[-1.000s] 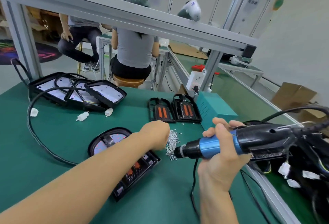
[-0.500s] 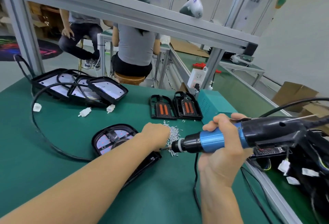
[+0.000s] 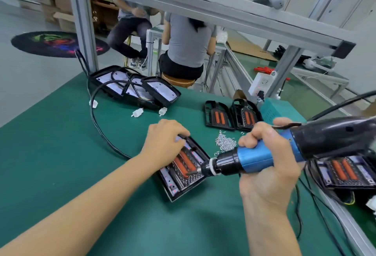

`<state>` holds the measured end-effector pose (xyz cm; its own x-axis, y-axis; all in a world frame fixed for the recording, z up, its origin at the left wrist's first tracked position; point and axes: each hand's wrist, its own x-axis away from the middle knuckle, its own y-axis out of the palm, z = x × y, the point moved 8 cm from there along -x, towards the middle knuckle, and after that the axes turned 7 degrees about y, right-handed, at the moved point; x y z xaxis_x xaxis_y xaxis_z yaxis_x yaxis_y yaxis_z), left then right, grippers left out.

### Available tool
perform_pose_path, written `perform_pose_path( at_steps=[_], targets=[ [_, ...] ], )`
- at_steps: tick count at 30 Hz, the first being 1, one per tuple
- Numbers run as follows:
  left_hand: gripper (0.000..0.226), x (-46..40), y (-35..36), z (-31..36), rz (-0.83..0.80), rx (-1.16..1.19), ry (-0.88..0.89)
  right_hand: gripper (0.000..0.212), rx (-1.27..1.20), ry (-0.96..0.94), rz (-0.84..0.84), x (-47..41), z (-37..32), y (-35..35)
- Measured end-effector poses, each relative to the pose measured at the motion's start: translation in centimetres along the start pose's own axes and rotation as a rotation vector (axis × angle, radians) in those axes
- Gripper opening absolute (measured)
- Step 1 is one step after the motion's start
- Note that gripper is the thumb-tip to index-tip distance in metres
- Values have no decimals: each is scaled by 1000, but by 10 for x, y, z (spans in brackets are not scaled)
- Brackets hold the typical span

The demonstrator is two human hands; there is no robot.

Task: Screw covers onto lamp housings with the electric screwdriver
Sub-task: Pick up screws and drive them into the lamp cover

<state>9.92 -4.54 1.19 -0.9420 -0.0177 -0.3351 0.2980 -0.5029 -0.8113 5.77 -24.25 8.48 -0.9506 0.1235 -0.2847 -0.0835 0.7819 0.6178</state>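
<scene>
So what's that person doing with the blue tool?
A person is fixing a cover onto a lamp housing on the green table. The left hand presses the housing down, and the right hand grips the electric screwdriver, its tip on the cover. Loose screws lie just behind.

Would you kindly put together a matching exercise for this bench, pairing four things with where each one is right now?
Things:
1. electric screwdriver
2. loose screws
3. two spare covers
4. white connectors

Places:
A. side by side on the green mat, just beyond the screw pile
B. gripped in the right hand
C. on the mat in front of the stacked housings
D. in a small heap between the two hands

Pairs: 1-B, 2-D, 3-A, 4-C. The left hand rests on the lamp housing being worked.
</scene>
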Motion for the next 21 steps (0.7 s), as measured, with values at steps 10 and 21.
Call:
perform_pose_path(
  at_steps=[10, 21],
  targets=[
    [76, 81, -3, -69, 182, 246, -444, 15, 201, 1, -280, 17, 34, 37],
    [62, 73, 14, -61, 156, -53, -453, 13, 294, -1, -337, 23, 38, 48]
  ],
)
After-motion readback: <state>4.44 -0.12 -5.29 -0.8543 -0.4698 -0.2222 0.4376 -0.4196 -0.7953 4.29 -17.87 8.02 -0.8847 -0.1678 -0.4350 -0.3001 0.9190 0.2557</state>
